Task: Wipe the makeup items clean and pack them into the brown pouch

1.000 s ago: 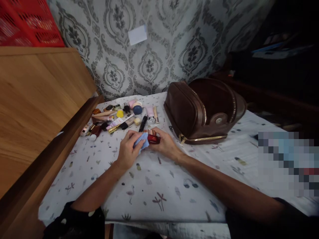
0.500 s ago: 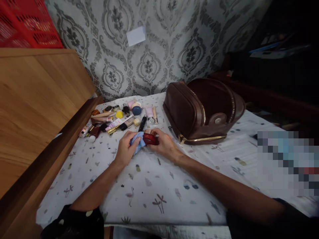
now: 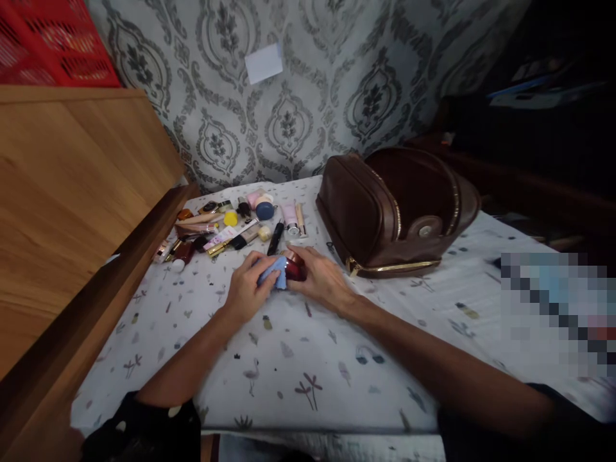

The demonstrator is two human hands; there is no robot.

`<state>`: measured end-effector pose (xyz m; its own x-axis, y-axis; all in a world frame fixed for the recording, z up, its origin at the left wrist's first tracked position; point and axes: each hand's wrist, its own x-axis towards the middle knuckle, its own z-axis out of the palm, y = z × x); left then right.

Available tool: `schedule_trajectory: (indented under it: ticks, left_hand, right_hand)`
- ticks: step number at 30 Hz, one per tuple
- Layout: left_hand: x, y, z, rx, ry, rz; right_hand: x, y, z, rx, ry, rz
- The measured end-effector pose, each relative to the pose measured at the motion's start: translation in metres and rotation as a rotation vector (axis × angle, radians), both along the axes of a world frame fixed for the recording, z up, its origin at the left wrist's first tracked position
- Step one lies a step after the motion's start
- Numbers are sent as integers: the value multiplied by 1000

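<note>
My left hand [image 3: 250,285] pinches a light blue cloth [image 3: 275,271] against the left end of a dark red, shiny item [image 3: 296,266]. Around the right end of that item are the fingers of my right hand [image 3: 322,279]. Both hands are over the patterned white cloth on the table [image 3: 289,385]. Just beyond them lies a black tube [image 3: 275,239]. Part of the red item is hidden by the cloth and fingers.
Several cosmetics, with a yellow-lidded jar [image 3: 230,218] and a blue round one [image 3: 264,211], lie at the back left. An open brown bag [image 3: 356,205] stands right of them. A wooden panel [image 3: 81,179] borders the left, with a red basket [image 3: 62,45] above.
The blue cloth has shifted slightly right over the red item, covering more of its left end. My left hand's fingers have moved with it. The view has shifted slightly.
</note>
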<state>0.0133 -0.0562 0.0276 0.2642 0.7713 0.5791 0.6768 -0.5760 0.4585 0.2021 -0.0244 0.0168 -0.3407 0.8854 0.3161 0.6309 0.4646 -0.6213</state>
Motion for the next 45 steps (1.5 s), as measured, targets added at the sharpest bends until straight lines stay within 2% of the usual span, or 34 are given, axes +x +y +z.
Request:
schedule_trajectory:
  ticks: [7, 10, 17, 22, 28, 32, 39, 45]
  left_hand:
    - [-7, 8, 0, -62, -85, 41]
    - [-5, 5, -1, -30, -33, 62]
    - [-1, -4, 0, 73, 145, 55]
    - [-3, -3, 1, 41, 113, 12]
    - [-4, 3, 4, -23, -25, -27]
    - [-7, 6, 3, -43, -79, -35]
    - [-13, 12, -1, -94, -146, -25]
    - [-16, 12, 1, -91, -111, -32]
  right_hand:
    - [-4, 3, -9, 12, 83, 91]
    - [-3, 4, -8, -8, 133, 133]
    - [-2, 1, -2, 70, 145, 173]
    - [0, 4, -7, 58, 144, 166]
    - [9, 20, -18, -27, 188, 320]
    - [13, 24, -16, -124, 228, 392]
    - [17, 21, -6, -235, 264, 461]
    - [16, 25, -14, -233, 334, 434]
